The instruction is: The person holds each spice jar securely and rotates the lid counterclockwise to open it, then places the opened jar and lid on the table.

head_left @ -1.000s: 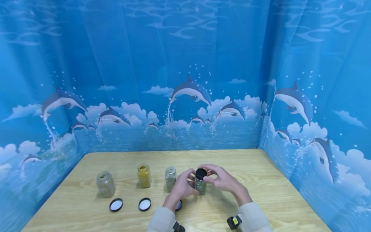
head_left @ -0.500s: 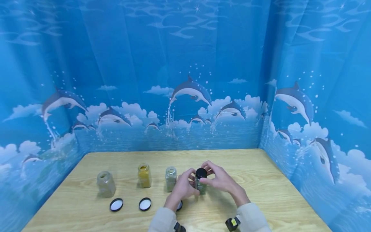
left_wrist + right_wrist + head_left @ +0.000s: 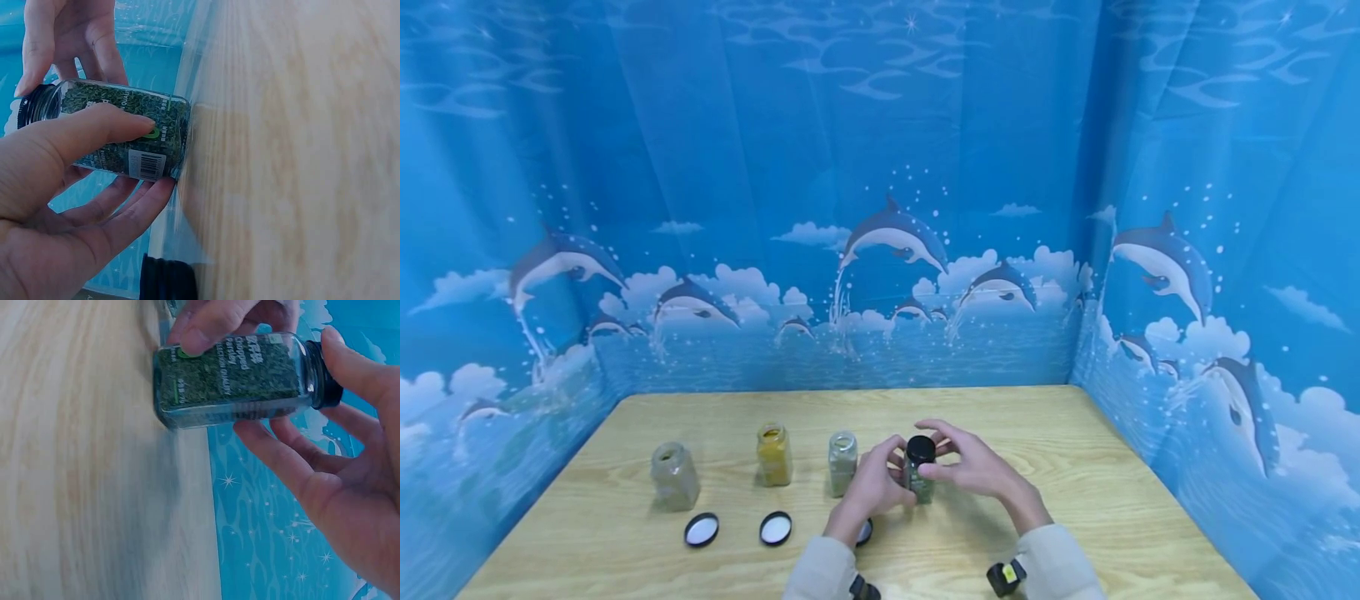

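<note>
A square glass jar of chopped parsley with a black lid stands upright on the wooden table, right of centre in the head view. My left hand grips the jar's body, its thumb across the label in the left wrist view and its fingers behind. My right hand is curled about the lid. The right thumb lies against the lid's side, and a fingertip meets the glass below it. In the right wrist view the lid sits on the jar's neck.
Left of my hands stand three lidless glass jars: a greyish-green one, a yellow powder one and a pale one. Before them lie black lids with white linings, one left, one middle, one partly behind my left wrist.
My right hand's fingers have shifted round the lid, rising and turning, then settling back a little. The left hand and the parsley jar have stayed in place.
</note>
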`<state>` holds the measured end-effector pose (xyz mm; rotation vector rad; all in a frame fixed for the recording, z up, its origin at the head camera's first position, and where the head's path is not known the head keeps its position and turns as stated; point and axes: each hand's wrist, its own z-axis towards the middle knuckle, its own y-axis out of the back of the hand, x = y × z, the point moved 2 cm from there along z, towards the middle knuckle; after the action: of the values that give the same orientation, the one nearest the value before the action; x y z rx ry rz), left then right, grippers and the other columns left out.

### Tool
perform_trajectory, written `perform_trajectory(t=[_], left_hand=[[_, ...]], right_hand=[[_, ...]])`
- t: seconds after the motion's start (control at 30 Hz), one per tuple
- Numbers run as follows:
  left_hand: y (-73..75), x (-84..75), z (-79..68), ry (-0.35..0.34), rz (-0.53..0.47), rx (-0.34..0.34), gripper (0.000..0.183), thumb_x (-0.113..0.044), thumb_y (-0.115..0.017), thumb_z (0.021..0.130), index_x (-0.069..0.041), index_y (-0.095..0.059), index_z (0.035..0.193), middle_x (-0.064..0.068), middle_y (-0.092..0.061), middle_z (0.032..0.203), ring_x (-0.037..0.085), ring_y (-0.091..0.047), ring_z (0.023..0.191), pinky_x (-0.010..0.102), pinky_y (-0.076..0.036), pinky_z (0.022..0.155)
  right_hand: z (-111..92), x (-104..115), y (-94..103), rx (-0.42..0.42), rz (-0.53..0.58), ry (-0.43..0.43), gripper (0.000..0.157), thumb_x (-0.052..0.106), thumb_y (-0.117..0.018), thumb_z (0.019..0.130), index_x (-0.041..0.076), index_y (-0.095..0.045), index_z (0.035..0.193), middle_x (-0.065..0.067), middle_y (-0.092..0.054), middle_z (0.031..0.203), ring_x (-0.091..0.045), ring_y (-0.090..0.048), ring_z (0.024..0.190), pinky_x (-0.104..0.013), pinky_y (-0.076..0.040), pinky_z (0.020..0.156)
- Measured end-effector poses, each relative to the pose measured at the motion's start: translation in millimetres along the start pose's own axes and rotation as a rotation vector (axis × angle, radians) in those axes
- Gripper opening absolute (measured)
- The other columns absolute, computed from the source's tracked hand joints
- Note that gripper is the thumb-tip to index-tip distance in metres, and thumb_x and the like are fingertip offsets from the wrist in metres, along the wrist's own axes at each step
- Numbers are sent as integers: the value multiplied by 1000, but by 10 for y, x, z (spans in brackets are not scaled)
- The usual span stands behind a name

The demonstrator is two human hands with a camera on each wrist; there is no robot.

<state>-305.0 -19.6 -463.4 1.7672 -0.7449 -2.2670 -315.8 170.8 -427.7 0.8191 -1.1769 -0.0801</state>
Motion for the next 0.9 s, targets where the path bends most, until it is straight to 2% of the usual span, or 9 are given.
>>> perform_trajectory(t=[0.1, 0.23, 0.33, 0.5, 0.67, 0.9], left_hand=[[1, -4, -4, -10, -6, -2, 57, 10, -87, 60, -11, -62, 107, 10, -70, 94, 29, -76, 89, 39, -66, 78], [0, -1, -1, -8, -6, 1, 57, 10, -87, 60, -11, -62, 107, 10, -70, 94, 30, -76, 89, 39, -66, 78], [-2, 7, 6, -7, -1, 2, 57, 9, -87, 60, -10, -62, 107, 9, -70, 94, 29, -76, 89, 39, -66, 78], [-2, 5, 10, -13, 9, -4, 57, 9, -87, 60, -11, -62, 107, 9, -70, 94, 28, -76, 88, 37, -66, 78], [-1, -9, 1, -29, 14, -14, 56, 10, -86, 59, -11, -62, 106, 10, -70, 94, 29, -75, 88, 37, -66, 77], [-10, -12, -7, -32, 2, -10, 57, 11, -86, 59, -9, -62, 106, 11, -70, 94, 30, -76, 88, 37, -66, 78]], right_hand=[[16, -6, -24, -35, -8, -46, 65, 32, -76, 93, 11, -47, 147, -14, -65, 121, -35, -64, 118, -51, -61, 95], [25, -18, -39, -73, -33, -67, 65, 37, -76, 92, 12, -46, 144, -11, -66, 116, -27, -67, 111, -47, -61, 93], [27, -33, -35, -81, -42, -52, 60, 37, -76, 92, 10, -48, 138, -11, -67, 113, -23, -68, 105, -48, -60, 92], [25, -41, -22, -63, -29, -2, 42, 26, -74, 94, 8, -53, 125, -13, -69, 114, -24, -67, 106, -47, -58, 94], [-8, -17, 12, -32, -32, 35, 38, 20, -70, 97, 7, -57, 130, -13, -69, 117, -24, -67, 109, -43, -58, 100], [-50, -3, 49, 3, -46, 95, 41, 17, -66, 99, 4, -57, 137, -18, -68, 119, -26, -68, 108, -36, -58, 97]])
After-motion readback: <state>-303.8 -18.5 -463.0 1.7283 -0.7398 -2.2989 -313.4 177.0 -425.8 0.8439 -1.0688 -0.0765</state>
